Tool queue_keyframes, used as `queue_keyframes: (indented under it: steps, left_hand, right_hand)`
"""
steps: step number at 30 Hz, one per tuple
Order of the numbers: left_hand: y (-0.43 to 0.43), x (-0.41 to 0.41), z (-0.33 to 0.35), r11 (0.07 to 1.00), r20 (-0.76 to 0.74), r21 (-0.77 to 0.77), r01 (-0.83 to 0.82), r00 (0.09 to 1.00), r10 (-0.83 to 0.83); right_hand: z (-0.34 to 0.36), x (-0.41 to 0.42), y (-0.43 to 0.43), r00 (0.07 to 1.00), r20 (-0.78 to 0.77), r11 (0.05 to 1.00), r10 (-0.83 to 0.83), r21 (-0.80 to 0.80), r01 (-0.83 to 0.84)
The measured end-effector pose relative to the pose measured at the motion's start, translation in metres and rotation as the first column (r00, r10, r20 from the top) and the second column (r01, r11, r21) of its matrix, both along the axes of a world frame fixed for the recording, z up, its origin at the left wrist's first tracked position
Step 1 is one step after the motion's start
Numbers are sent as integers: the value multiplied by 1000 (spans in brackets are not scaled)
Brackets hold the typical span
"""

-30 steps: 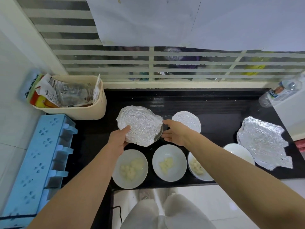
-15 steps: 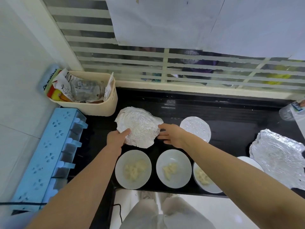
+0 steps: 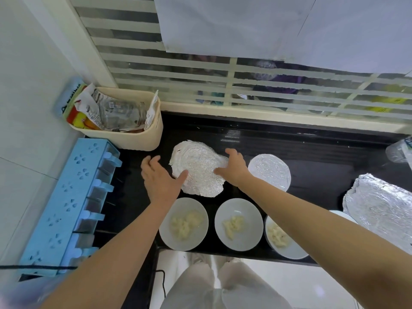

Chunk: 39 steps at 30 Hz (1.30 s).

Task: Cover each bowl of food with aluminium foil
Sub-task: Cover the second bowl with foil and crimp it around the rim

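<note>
A bowl covered with crinkled foil (image 3: 198, 168) sits on the black counter (image 3: 312, 157). My right hand (image 3: 234, 168) holds its right edge, thumb on the foil and fingers curved round the far rim. My left hand (image 3: 159, 177) hovers at its left side with fingers spread, only the thumb tip touching the foil. A second foil-covered bowl (image 3: 269, 171) stands just to the right. Three uncovered white bowls of pale food line the front edge: left (image 3: 184, 224), middle (image 3: 238, 224), right (image 3: 283, 241).
Loose foil sheets (image 3: 379, 206) lie at the right, partly over another white bowl (image 3: 341, 216). A beige bin of wrappers (image 3: 124, 130) stands at the back left, a blue rack (image 3: 66, 204) along the left wall, and a plastic bottle (image 3: 399, 150) at the far right.
The foil-covered bowl, held up tilted by both hands, now rests on the counter. My left hand has let go and spread open; my right hand stays on the rim.
</note>
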State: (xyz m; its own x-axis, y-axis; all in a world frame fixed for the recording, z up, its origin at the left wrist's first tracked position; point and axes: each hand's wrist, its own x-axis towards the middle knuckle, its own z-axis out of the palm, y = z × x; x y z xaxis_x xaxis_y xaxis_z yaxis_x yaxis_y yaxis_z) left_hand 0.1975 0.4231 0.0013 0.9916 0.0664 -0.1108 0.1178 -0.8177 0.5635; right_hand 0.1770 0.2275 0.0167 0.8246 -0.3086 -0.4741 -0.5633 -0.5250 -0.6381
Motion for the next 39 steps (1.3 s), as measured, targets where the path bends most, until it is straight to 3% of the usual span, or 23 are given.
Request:
queue_keyframes:
  steps: [2,5,10,18,23,29,39]
  left_hand:
    - [-3,2,-1,979,90,50,195,976,-199]
    - [-11,5,-3,915,-13,92,394,919,-394]
    - [-7,7,-12,896,-135,113,429,900,-414]
    - [12,4,-10,853,-27,167,494,867,-497]
    - [2,13,-10,751,-140,230,618,785,-603]
    - [2,17,-15,805,-233,153,573,812,-534]
    - [-21,22,-12,820,-213,100,563,818,-535]
  right_hand:
    - [5,2,8,981,82,982,176,-88,-169]
    - [2,0,19,914,5,891,405,-227,-393]
    - [-5,-8,26,864,48,817,502,-355,-455]
    - [-7,-4,20,838,-30,757,545,-411,-507]
    - [-9,-2,22,824,-41,716,565,-472,-514]
    - [-8,3,21,821,-32,730,570,-440,-523]
    - [-10,5,2,845,-22,756,535,-435,-490]
